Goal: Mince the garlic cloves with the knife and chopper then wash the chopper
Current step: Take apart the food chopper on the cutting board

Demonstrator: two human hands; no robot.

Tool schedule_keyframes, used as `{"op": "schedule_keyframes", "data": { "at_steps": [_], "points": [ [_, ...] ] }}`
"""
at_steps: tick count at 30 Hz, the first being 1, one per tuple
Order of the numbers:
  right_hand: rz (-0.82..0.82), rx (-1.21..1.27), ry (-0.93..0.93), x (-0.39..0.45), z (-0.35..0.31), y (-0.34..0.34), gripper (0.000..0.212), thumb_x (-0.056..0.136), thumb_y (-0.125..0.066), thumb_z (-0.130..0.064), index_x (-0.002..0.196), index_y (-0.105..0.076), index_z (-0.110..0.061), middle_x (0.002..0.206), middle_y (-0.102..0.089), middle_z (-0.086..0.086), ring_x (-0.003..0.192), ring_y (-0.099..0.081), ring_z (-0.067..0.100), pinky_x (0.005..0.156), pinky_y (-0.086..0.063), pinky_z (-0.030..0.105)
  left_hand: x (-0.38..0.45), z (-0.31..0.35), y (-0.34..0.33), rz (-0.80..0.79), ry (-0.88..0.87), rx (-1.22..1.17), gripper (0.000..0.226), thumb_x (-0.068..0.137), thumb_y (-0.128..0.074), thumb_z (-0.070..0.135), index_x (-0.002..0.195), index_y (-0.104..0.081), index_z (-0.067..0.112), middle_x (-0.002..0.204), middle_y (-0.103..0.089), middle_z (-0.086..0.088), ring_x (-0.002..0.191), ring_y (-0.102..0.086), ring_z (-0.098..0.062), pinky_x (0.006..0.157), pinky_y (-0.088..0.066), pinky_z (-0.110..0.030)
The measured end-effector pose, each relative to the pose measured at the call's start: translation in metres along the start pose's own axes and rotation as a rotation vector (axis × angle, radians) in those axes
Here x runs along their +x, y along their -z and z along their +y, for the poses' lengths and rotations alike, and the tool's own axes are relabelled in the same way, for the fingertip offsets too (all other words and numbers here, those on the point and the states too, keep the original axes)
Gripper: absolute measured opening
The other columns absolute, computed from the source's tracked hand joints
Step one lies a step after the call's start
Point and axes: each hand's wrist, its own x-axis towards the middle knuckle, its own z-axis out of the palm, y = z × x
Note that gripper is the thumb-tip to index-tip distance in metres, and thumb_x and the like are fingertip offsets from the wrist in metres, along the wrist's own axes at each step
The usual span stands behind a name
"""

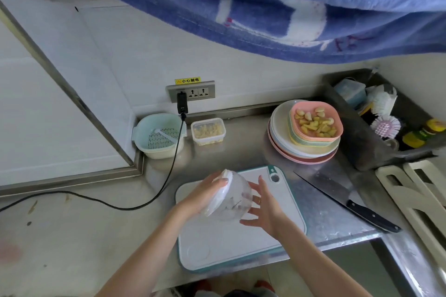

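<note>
You hold one chopper (225, 196) tilted above the cutting board (241, 243): your left hand (205, 194) curls over its white lid, your right hand (264, 210) lies spread-fingered against the clear bowl. The board's near edge overhangs the counter (72, 236). One knife (347, 202) lies right, beside it. One pink dish of garlic cloves (316, 122) tops the plates (304, 149).

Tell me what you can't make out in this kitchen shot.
Head view only:
- Chopper contents: blurred through the clear bowl.
- Wall above the socket: hidden by the blue cloth.
- Bin bottles: labels too small.
- White rack: cut off at right edge.
</note>
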Motion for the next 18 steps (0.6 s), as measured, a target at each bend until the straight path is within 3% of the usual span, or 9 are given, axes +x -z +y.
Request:
{"op": "schedule_keyframes", "data": {
  "at_steps": [2, 4, 5, 7, 9, 12, 16, 18],
  "points": [
    [-0.013, -0.11, -0.009, 0.002, 0.001, 0.005, 0.05, 0.087, -0.05, -0.062, 0.126, -0.048, -0.029, 0.123, -0.054, 0.002, 0.112, -0.057, 0.028, 0.084, -0.055, 0.048, 0.002, -0.005, -0.013, 0.015, 0.016, -0.027, 0.069, 0.077, -0.055, 0.054, 0.141, -0.04, 0.033, 0.145, -0.043, 0.006, 0.121, -0.045, -0.012, 0.099, -0.033, -0.028],
    [0.026, -0.256, -0.013, 0.005, 0.004, 0.014, 0.051, 0.087, -0.062, -0.049, 0.129, -0.041, -0.028, 0.124, -0.049, 0.002, 0.112, -0.053, 0.024, 0.084, -0.056, 0.046, 0.004, -0.006, -0.026, 0.014, 0.079, -0.096, 0.052, 0.087, -0.054, 0.051, 0.134, -0.043, 0.033, 0.139, -0.046, 0.005, 0.114, -0.046, -0.014, 0.095, -0.035, -0.028],
    [0.059, -0.284, -0.013, 0.006, 0.005, 0.018, 0.046, 0.089, -0.061, -0.043, 0.128, -0.041, -0.029, 0.123, -0.05, 0.002, 0.111, -0.053, 0.023, 0.084, -0.056, 0.046, 0.003, -0.005, -0.029, 0.005, 0.152, -0.169, 0.043, 0.09, -0.051, 0.051, 0.128, -0.046, 0.031, 0.131, -0.051, 0.002, 0.108, -0.049, -0.017, 0.092, -0.038, -0.03],
    [0.105, -0.27, 0.004, 0.009, 0.007, 0.028, 0.033, 0.094, -0.056, -0.04, 0.123, -0.044, -0.032, 0.122, -0.051, 0.003, 0.108, -0.055, 0.023, 0.081, -0.057, 0.047, 0.004, -0.004, -0.029, -0.004, 0.248, -0.349, 0.049, 0.085, -0.052, 0.057, 0.119, -0.053, 0.021, 0.107, -0.059, -0.008, 0.09, -0.056, -0.023, 0.078, -0.047, -0.032],
    [0.133, -0.262, 0.01, 0.014, 0.007, 0.039, 0.033, 0.095, -0.053, -0.041, 0.126, -0.043, -0.031, 0.122, -0.052, 0.004, 0.103, -0.059, 0.023, 0.074, -0.059, 0.044, 0.006, -0.005, -0.025, 0.002, 0.26, -0.52, 0.051, 0.078, -0.054, 0.058, 0.112, -0.057, 0.019, 0.096, -0.058, -0.012, 0.084, -0.055, -0.028, 0.072, -0.048, -0.037],
    [0.229, -0.295, 0.03, 0.024, 0.007, 0.048, 0.037, 0.096, -0.051, -0.042, 0.123, -0.04, -0.02, 0.118, -0.056, 0.007, 0.096, -0.064, 0.023, 0.061, -0.058, 0.038, 0.008, -0.011, -0.018, -0.007, 0.288, -0.772, 0.054, 0.062, -0.06, 0.057, 0.103, -0.063, 0.022, 0.103, -0.058, -0.014, 0.094, -0.053, -0.034, 0.077, -0.048, -0.05],
    [0.342, -0.804, 0.166, 0.037, -0.006, 0.052, 0.033, 0.1, -0.038, -0.042, 0.098, -0.045, -0.01, 0.099, -0.06, 0.013, 0.082, -0.059, 0.028, 0.07, -0.05, 0.036, 0.006, -0.019, -0.014, 0.042, 0.323, -0.996, 0.055, 0.065, -0.06, 0.06, 0.105, -0.062, 0.023, 0.113, -0.058, -0.016, 0.103, -0.052, -0.04, 0.088, -0.043, -0.064],
    [0.316, -0.909, 0.199, 0.045, -0.016, 0.054, 0.029, 0.101, -0.038, -0.034, 0.102, -0.047, -0.006, 0.107, -0.057, 0.021, 0.092, -0.057, 0.035, 0.077, -0.049, 0.04, 0.006, -0.021, -0.012, 0.092, 0.321, -1.1, 0.049, 0.073, -0.056, 0.059, 0.104, -0.062, 0.021, 0.114, -0.057, -0.017, 0.105, -0.051, -0.042, 0.093, -0.036, -0.068]
  ]
}}
